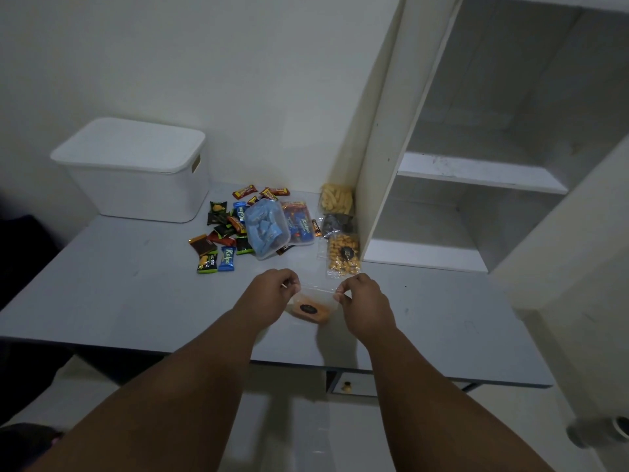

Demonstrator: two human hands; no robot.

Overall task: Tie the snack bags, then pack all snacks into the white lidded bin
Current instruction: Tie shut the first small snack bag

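A small clear bag of orange snacks [309, 311] with a black label lies on the grey table [136, 291] near its front edge. My left hand [272, 287] pinches the left side of the bag's open top, and my right hand [360, 298] pinches the right side. The white lidded bin [136, 168] stands at the back left with its lid on. Three more clear snack bags lie by the shelf: pale sticks [336, 198], dark pieces [338, 223] and yellow nuggets [343, 255].
Several wrapped candies [221, 233] are scattered right of the bin. Two clear lidded tubs lie among them, one with blue packets [267, 229] and one with mixed wrappers [299, 224]. A white shelf unit [459, 185] rises at the table's right.
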